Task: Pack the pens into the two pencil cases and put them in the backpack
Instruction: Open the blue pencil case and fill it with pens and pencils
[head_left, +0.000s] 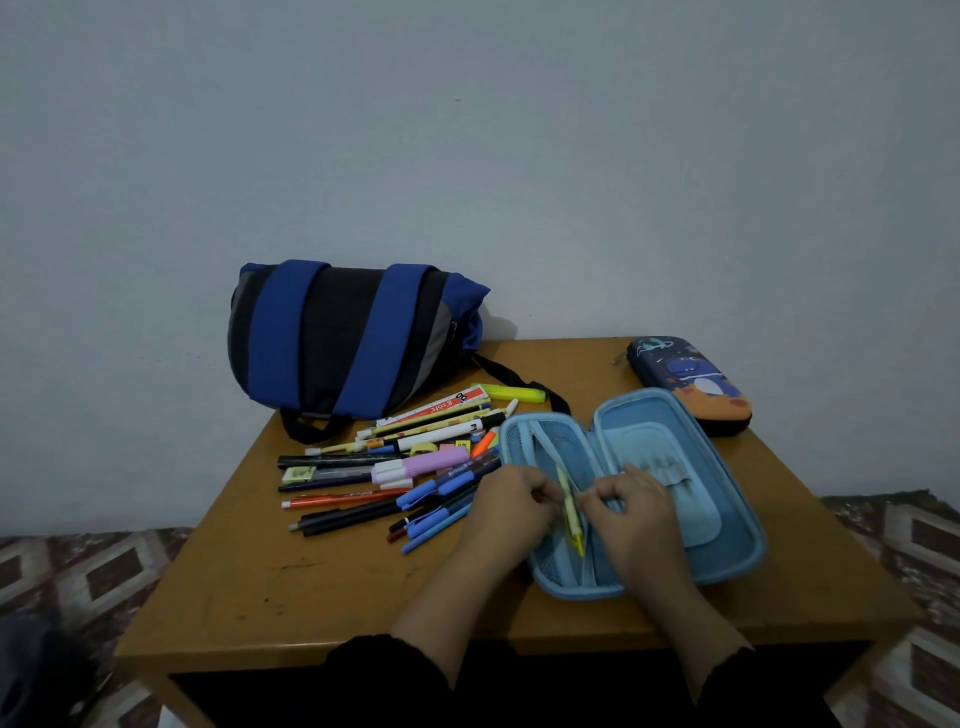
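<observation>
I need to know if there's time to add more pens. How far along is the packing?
Barely started. Done: the light blue case lies open. In hand: both hands, left and right, are fitting a yellow pen into it. Left: the pile of pens on the table, the dinosaur case shut, and both cases into the backpack.

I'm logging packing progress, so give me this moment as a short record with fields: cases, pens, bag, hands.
open case: light blue pencil case lies open flat on the table
closed case: dark dinosaur-print case, shut, beyond the open one
loose pens: pile of pens left of the open case
backpack: blue and black backpack at the table's far left
hands: left hand and right hand together hold a yellow pen over the open case
</observation>
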